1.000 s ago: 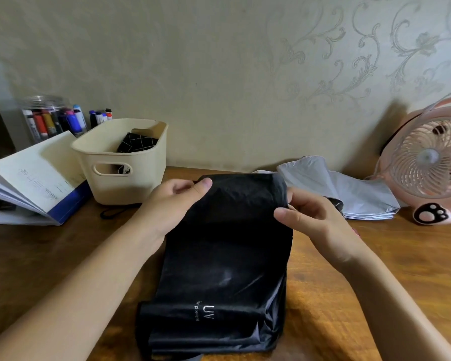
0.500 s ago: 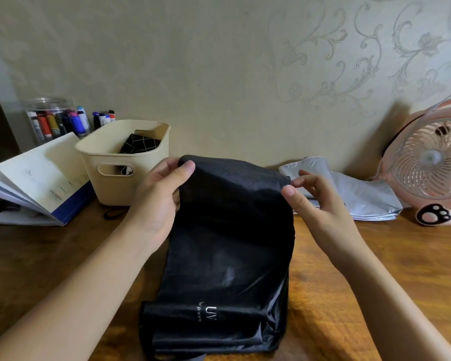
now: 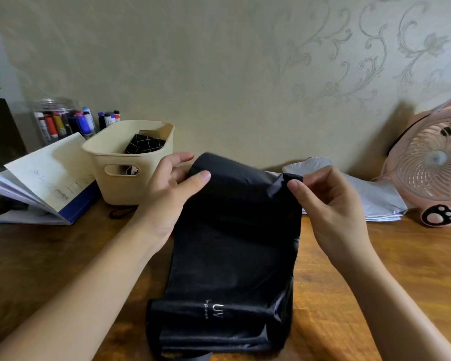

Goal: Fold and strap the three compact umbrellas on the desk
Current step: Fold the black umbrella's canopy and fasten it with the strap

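Note:
A black compact umbrella (image 3: 232, 256) with "UV" printed near its lower end lies lengthwise on the wooden desk (image 3: 50, 256), its far end lifted. My left hand (image 3: 169, 194) grips the far left corner of its fabric, thumb on top. My right hand (image 3: 326, 201) pinches the far right corner between thumb and fingers. A light grey umbrella (image 3: 370, 194) lies flat behind my right hand. A black checked umbrella (image 3: 145, 144) sits inside the cream basket (image 3: 130, 178).
A pink desk fan (image 3: 432, 165) stands at the far right against the wall. An open book (image 3: 44, 183) lies at the left, with a jar of markers (image 3: 60, 121) behind it. A black cord (image 3: 120, 212) lies in front of the basket.
Both hands raised the far end of the black umbrella off the desk. My right hand went from open fingers beside the fabric to pinching its corner.

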